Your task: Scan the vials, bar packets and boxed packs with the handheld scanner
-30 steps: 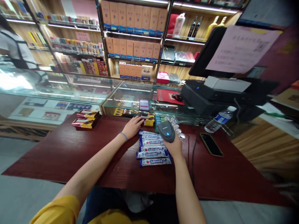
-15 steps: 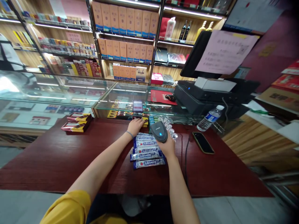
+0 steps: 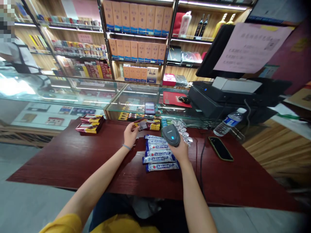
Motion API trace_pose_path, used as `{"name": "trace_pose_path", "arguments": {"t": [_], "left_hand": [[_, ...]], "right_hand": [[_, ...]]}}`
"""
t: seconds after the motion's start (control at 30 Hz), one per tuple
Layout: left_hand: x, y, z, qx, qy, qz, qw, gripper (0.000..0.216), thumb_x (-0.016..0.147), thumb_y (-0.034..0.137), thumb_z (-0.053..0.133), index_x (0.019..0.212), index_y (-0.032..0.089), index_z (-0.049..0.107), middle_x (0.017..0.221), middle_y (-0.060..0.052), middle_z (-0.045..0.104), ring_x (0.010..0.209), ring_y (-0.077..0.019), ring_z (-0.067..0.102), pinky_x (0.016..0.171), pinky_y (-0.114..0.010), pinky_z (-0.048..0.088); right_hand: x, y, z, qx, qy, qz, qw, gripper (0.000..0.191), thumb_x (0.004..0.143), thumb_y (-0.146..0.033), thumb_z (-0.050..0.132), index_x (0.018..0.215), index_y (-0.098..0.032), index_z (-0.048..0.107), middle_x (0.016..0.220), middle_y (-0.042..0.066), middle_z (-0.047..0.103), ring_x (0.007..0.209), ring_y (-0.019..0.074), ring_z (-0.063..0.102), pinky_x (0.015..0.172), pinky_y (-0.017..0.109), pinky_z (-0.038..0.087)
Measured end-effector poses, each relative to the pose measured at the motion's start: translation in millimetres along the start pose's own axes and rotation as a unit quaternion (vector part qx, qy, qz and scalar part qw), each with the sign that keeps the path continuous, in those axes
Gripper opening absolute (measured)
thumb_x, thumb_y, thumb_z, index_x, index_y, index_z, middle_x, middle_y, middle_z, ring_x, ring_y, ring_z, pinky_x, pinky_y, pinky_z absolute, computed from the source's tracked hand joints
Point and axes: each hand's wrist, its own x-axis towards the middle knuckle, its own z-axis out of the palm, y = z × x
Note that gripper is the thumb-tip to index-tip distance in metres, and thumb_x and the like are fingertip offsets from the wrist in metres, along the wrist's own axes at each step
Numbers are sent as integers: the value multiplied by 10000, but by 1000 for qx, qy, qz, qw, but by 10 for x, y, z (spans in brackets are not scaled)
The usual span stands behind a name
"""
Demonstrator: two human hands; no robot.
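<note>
My left hand [image 3: 130, 134] pinches a small chocolate bar [image 3: 141, 124] in a dark and yellow wrapper, held just above the table. My right hand [image 3: 181, 149] is wrapped round a dark grey barcode scanner [image 3: 171, 135] with a blue light glowing on top. Below and left of the scanner lie several blue and white stick packs [image 3: 160, 158] in a row. A small pile of yellow and brown bars [image 3: 154, 125] sits just behind the held bar. Silver-topped items [image 3: 187, 135] and green packs stand behind the scanner, partly hidden by it.
A stack of red and yellow bars [image 3: 89, 123] lies at the table's left. To the right are a phone [image 3: 220, 148], a water bottle [image 3: 229, 122] and the scanner's cable [image 3: 201, 165]. A glass display case [image 3: 136, 97] borders the back. A person [image 3: 24, 58] stands far left.
My left hand has lifted a bar from the pile and drawn it left and towards me. The right hand keeps hold of the scanner. The camera view has shifted slightly.
</note>
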Motion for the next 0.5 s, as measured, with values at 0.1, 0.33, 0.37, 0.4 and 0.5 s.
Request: {"name": "trace_pose_path", "arguments": {"t": [0.1, 0.33, 0.37, 0.4, 0.5], "left_hand": [[-33, -70, -101, -120, 61, -95, 986, 283, 754, 307, 829, 958, 199, 664, 998, -32, 725, 928, -184, 680, 869, -313, 550], [-11, -236, -242, -286, 121, -228, 923, 251, 782, 177, 806, 950, 201, 621, 933, 1, 721, 853, -114, 697, 966, -343, 542], [-8, -246, -247, -293, 123, -234, 919, 242, 791, 163, 799, 949, 201, 621, 934, 1, 725, 858, -113, 700, 983, -349, 536], [-6, -254, -249, -298, 124, -238, 916, 233, 798, 154, 793, 948, 201, 621, 934, 0, 727, 866, -115, 703, 998, -355, 530], [-2, -259, -246, -310, 126, -242, 911, 221, 814, 141, 778, 963, 204, 627, 936, 2, 729, 871, -112, 706, 1019, -362, 523]], "right_hand": [[3, -54, 3, 2, -29, 9, 1000, 545, 763, -434, 719, 1264, -257, 599, 958, 62, 787, 965, 335, 752, 814, 411, 585], [-27, -225, 37, -23, -124, -5, 992, 509, 766, -371, 731, 1250, -294, 593, 914, 22, 783, 894, 313, 755, 710, 331, 529], [-41, -256, 51, -29, -138, -10, 990, 522, 761, -351, 737, 1258, -294, 589, 896, 20, 783, 870, 309, 758, 694, 320, 518], [-56, -290, 64, -36, -153, -17, 987, 538, 753, -327, 743, 1266, -293, 585, 885, 20, 783, 851, 307, 759, 683, 311, 507], [-90, -399, 85, -35, -203, -53, 977, 584, 736, -259, 748, 1295, -287, 579, 925, 33, 793, 861, 306, 766, 680, 298, 498]]}}
